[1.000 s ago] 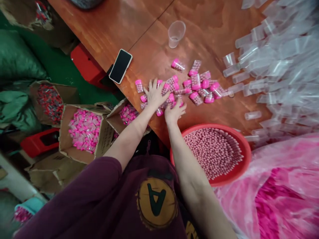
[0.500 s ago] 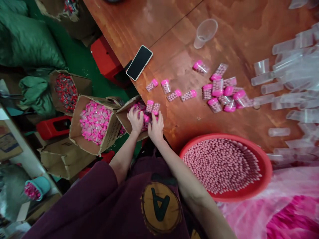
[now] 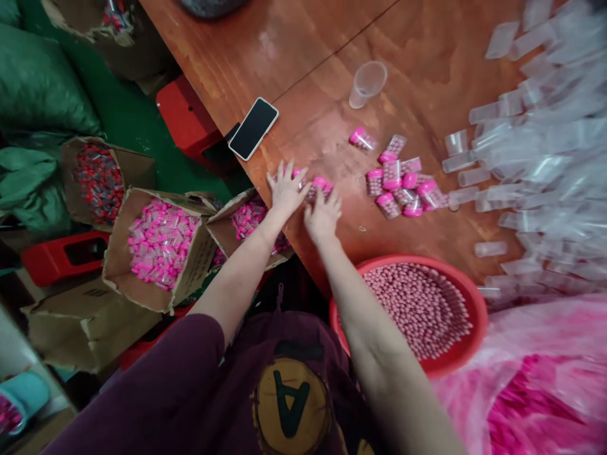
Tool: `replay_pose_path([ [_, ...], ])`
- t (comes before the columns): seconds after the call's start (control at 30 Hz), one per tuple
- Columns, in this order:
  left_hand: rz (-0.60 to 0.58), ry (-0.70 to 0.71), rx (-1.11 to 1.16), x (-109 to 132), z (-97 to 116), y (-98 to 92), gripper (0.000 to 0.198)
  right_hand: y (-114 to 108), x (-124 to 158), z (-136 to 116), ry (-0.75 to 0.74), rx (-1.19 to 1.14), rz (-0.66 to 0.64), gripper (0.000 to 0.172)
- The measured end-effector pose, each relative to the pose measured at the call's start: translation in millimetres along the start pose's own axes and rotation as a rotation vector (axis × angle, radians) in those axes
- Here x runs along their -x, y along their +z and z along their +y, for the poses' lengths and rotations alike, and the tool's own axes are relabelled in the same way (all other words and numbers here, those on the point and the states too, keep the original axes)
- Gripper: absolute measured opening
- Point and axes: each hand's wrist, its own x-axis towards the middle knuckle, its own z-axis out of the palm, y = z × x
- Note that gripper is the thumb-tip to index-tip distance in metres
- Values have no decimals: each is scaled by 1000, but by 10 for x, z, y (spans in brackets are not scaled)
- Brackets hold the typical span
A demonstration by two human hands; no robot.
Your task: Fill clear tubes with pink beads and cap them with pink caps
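My left hand (image 3: 288,191) lies over the wooden table near its edge, fingers spread, partly covering a small clear bottle with a pink cap (image 3: 296,172). Just right of it, my right hand (image 3: 324,216) reaches over more pink-capped bottles (image 3: 321,184), its fingers stretched out against them. How many bottles are beneath the hands is hidden. Further right on the table is a loose cluster of similar bottles (image 3: 391,175) filled with pink beads. Below the left forearm, at the table's edge, a cardboard box (image 3: 222,235) holds many of these bottles.
A red basin (image 3: 478,316) of pink beads stands at the table's near side. Clear empty tubes (image 3: 535,151) are heaped at right. A phone (image 3: 253,128) and a plastic cup (image 3: 370,81) lie beyond my hands. Another box (image 3: 118,253) of bottles and red stools (image 3: 184,114) stand left.
Both hands have moved from the cardboard box up onto the table, over the loose bottles there. The two bottles at my fingers by the box edge no longer show there.
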Motion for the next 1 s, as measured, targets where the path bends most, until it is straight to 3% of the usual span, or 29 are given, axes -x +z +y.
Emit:
replay_pose_path([
  [0.13,60,-86,5,755,-448,76,51,235,631,-262,-134,38,-173,75],
  [0.23,83,-160,52,1263,-820,140,46,326,999,-273,-268,5,-326,72],
  [0.33,178,-259,50,1426,-996,135,37,252,1122,-126,-349,-128,-430,60],
  [0.4,259,-295,34,1271,-915,98,40,92,1035,77,-336,-297,-352,51],
  [0.5,305,-209,39,715,-414,53,47,-307,701,557,-173,-574,74,52],
  [0.57,279,-71,76,250,141,47,48,-626,421,940,68,-672,373,58],
  [0.63,213,74,78,-187,784,60,53,-921,167,1296,375,-699,520,71],
  [0.7,126,174,71,-535,1405,85,61,-1145,-27,1568,611,-716,509,83],
  [0.8,-43,294,33,-849,2088,140,76,-1316,-211,1778,724,-720,435,93],
  [0.9,-223,345,-40,-945,2351,206,85,-1335,-313,1793,706,-666,362,91],
  [1.0,-294,355,-83,-876,2267,270,80,-1268,-353,1672,662,-597,297,89],
])
